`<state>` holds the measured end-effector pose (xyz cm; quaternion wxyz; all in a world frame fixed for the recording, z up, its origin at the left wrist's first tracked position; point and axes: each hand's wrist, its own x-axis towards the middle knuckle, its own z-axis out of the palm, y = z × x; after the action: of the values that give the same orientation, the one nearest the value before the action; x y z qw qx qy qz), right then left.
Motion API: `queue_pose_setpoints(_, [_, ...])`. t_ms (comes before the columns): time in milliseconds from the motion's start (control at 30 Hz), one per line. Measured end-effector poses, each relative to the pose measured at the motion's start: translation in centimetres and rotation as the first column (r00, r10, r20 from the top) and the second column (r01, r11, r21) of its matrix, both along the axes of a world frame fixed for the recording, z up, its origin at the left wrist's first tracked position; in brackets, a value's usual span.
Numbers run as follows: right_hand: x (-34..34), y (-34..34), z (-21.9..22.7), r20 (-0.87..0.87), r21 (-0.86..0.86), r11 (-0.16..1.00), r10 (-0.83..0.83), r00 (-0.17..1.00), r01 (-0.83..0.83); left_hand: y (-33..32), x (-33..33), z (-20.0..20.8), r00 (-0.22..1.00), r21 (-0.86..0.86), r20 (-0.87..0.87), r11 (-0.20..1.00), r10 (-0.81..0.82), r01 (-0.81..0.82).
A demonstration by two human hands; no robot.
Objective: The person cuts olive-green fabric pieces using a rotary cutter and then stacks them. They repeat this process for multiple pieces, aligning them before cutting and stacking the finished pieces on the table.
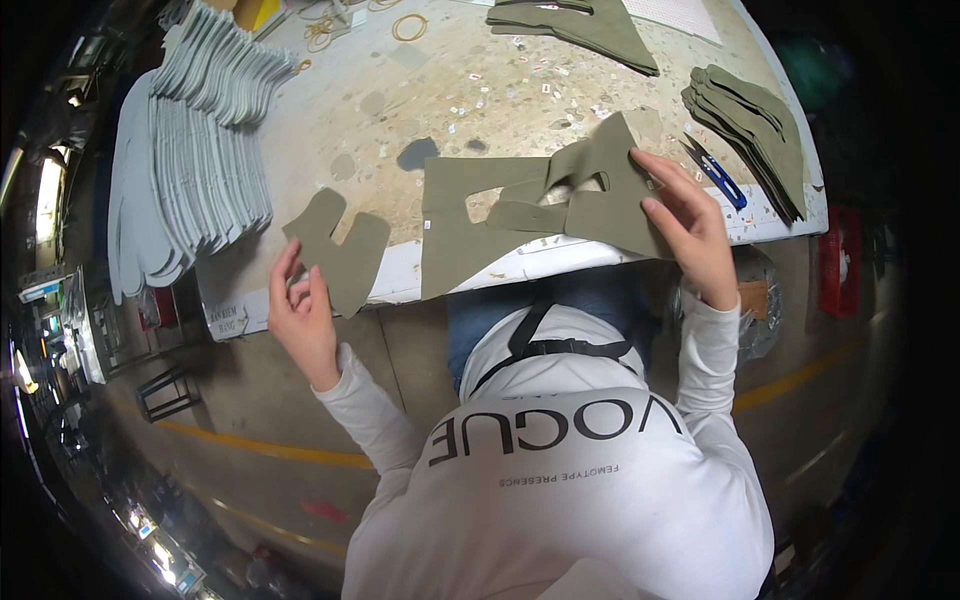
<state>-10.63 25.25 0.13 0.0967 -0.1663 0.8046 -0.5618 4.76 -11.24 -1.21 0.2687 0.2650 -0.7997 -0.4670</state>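
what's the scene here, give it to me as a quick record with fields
left hand: open, at edge of left olive piece
right hand: at edge of right olive piece, grip unclear
middle olive piece: flat, overlapping right olive piece
snips: blue, beside right hand
grey stack: table's left end
olive stacks: right end, far side

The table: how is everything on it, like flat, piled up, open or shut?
Grey pieces, stacked, overlapping
Left green piece, lying flat
Middle green piece, spread out
Right green piece, seemingly partly raised
Upper green pile, layered
Right green pile, layered
Blue snips, lying down, blades seemingly apart
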Motion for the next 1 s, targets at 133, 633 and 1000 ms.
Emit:
queue_pose_setpoints(133, [0.5, 0.9, -2.0, -0.107, 0.130, 0.972, -0.183, 0.977, 0.196, -0.5, 0.9, 0.3, 0.998, 0.048, 0.067, 0.999, -0.019, 0.016])
queue_pose_setpoints(633, [0.5, -0.4, -3.5, -0.705, 0.179, 0.873, -0.208, 0.678, 0.454, 1.2, 0.7, 4.7, 0.984, 0.270, -0.146, 0.952, -0.105, 0.141])
queue_pose_setpoints(1000, [1.5, 11.4, 4.6, -0.100, 0.014, 0.785, -0.615, 0.782, 0.619, 1.5, -1.8, 6.0, 0.957, 0.055, -0.105, 0.959, -0.271, 0.277])
